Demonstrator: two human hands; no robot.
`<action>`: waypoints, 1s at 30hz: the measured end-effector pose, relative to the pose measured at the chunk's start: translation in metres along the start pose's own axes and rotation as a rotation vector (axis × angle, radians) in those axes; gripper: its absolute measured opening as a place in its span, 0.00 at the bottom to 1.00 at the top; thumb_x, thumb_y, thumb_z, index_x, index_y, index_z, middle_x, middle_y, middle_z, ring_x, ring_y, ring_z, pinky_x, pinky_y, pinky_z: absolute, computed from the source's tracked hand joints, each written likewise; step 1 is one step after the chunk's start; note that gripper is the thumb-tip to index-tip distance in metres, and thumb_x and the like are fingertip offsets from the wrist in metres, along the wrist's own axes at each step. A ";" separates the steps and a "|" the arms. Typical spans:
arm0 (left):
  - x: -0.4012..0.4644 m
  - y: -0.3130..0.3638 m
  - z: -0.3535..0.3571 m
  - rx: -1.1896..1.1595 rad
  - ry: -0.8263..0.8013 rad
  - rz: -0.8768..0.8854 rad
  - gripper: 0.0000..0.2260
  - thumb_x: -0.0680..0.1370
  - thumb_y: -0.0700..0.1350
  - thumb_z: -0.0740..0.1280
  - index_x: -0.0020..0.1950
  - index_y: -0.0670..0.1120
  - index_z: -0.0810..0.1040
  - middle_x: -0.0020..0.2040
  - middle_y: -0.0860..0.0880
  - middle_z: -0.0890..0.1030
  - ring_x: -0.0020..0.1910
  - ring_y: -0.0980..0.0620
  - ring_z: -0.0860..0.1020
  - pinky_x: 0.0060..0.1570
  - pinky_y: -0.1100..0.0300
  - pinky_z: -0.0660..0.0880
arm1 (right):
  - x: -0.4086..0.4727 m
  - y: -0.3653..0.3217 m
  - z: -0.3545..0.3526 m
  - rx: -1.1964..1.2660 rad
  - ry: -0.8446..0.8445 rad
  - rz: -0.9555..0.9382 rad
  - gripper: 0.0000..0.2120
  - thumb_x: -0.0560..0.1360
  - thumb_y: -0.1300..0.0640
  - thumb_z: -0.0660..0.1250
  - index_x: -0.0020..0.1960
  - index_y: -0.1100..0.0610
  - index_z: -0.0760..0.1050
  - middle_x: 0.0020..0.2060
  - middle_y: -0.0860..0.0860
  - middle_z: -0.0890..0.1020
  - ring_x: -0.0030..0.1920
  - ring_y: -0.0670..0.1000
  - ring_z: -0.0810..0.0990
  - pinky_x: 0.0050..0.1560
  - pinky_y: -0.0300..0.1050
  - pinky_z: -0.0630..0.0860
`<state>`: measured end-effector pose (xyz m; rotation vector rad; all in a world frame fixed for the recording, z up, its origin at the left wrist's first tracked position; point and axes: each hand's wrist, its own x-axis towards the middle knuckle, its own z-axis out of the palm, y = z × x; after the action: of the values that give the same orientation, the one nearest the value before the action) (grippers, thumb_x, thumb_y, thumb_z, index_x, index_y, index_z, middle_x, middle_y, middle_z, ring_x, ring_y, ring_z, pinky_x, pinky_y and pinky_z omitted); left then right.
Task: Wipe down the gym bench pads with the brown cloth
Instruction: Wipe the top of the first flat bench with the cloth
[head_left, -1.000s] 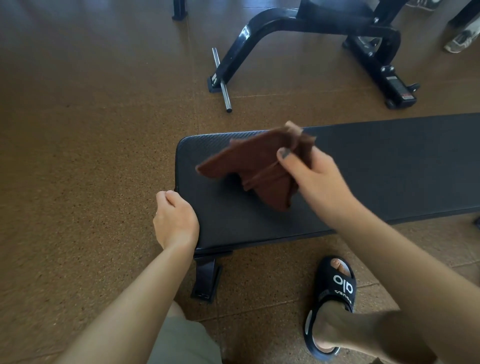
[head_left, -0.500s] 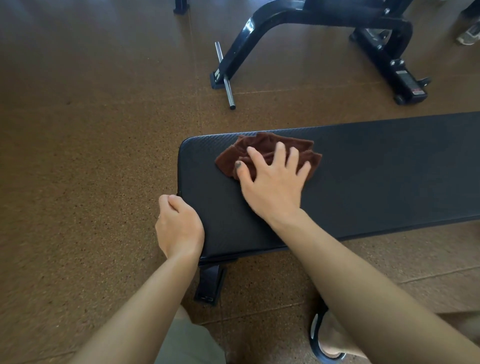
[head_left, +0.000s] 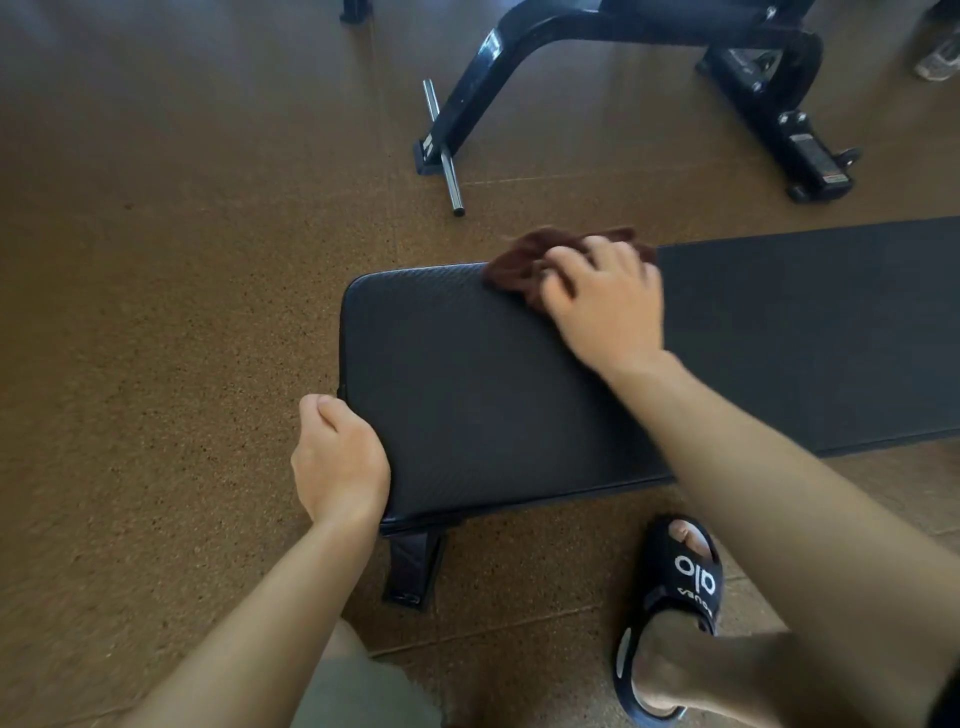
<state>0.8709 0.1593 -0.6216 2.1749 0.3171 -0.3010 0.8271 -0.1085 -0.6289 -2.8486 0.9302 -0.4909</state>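
Note:
A flat black bench pad (head_left: 467, 395) runs from the middle of the view off to the right. The brown cloth (head_left: 519, 260) lies bunched on the pad's far edge, partly hanging over it. My right hand (head_left: 602, 301) presses down on the cloth with fingers curled over it. My left hand (head_left: 337, 457) grips the near left corner of the pad, fingers wrapped round its end edge.
The bench's black leg (head_left: 415, 566) stands on the brown speckled floor below my left hand. My foot in a black slide sandal (head_left: 675, 597) is beside it. Another black bench frame (head_left: 649, 57) and a chrome bar (head_left: 441, 145) lie beyond the pad.
My right hand brought the cloth down from the air onto the pad, then pushed it away from me to the far edge. My left hand kept its grip on the corner.

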 end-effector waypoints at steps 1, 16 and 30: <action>0.000 0.000 0.001 0.002 0.003 0.002 0.16 0.86 0.50 0.47 0.54 0.47 0.72 0.44 0.49 0.75 0.48 0.42 0.75 0.52 0.43 0.74 | 0.002 0.017 -0.005 -0.002 -0.034 0.084 0.19 0.81 0.41 0.57 0.66 0.43 0.78 0.68 0.52 0.78 0.69 0.60 0.73 0.66 0.62 0.69; -0.003 0.000 -0.001 0.021 0.015 -0.013 0.15 0.86 0.48 0.48 0.55 0.46 0.73 0.44 0.49 0.74 0.48 0.41 0.73 0.50 0.48 0.68 | -0.064 -0.059 -0.008 0.072 0.010 -0.380 0.15 0.81 0.42 0.61 0.61 0.44 0.81 0.60 0.50 0.81 0.62 0.59 0.77 0.57 0.58 0.71; -0.039 0.067 -0.036 0.289 -0.216 -0.241 0.24 0.85 0.59 0.49 0.79 0.52 0.61 0.75 0.43 0.71 0.71 0.37 0.71 0.71 0.39 0.67 | -0.101 -0.097 -0.088 0.175 -0.538 -0.139 0.14 0.84 0.42 0.58 0.62 0.46 0.77 0.61 0.51 0.79 0.66 0.60 0.75 0.60 0.61 0.74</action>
<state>0.8602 0.1457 -0.5382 2.3605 0.4363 -0.7515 0.7748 0.0296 -0.5539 -2.6722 0.5613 0.1786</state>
